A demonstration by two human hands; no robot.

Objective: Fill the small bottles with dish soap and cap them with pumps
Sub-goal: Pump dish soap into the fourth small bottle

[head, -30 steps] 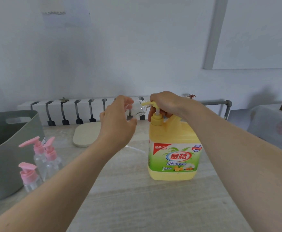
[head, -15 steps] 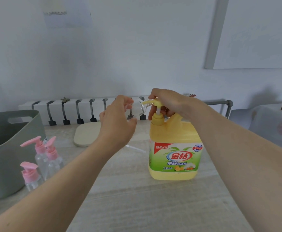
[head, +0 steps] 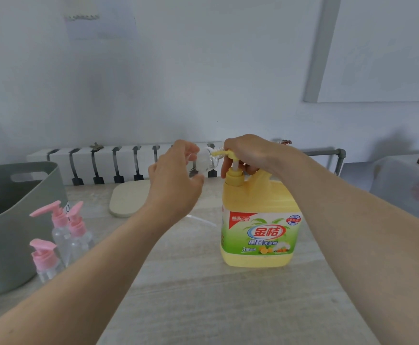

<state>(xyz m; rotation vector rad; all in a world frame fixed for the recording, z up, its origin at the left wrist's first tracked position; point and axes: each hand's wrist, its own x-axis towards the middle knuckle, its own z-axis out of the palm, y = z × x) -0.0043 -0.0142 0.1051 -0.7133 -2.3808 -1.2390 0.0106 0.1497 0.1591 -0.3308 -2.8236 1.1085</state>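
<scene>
A big yellow dish soap jug (head: 258, 220) stands on the wooden table, right of centre. My right hand (head: 245, 151) sits curled over its yellow pump head, whose nozzle points left. My left hand (head: 176, 180) holds a small clear bottle (head: 207, 160) tilted, with its open mouth at the nozzle tip. Three small clear bottles with pink pumps (head: 61, 235) stand at the left of the table.
A grey plastic basket (head: 6, 220) stands at the far left beside the pink-pump bottles. A pale rounded board (head: 126, 200) lies behind my left hand. A thin clear pump tube (head: 201, 220) lies on the table. A white radiator (head: 109, 163) runs along the wall.
The pump head has risen under my right hand, showing more of its white stem. My left hand keeps the small bottle at the nozzle.
</scene>
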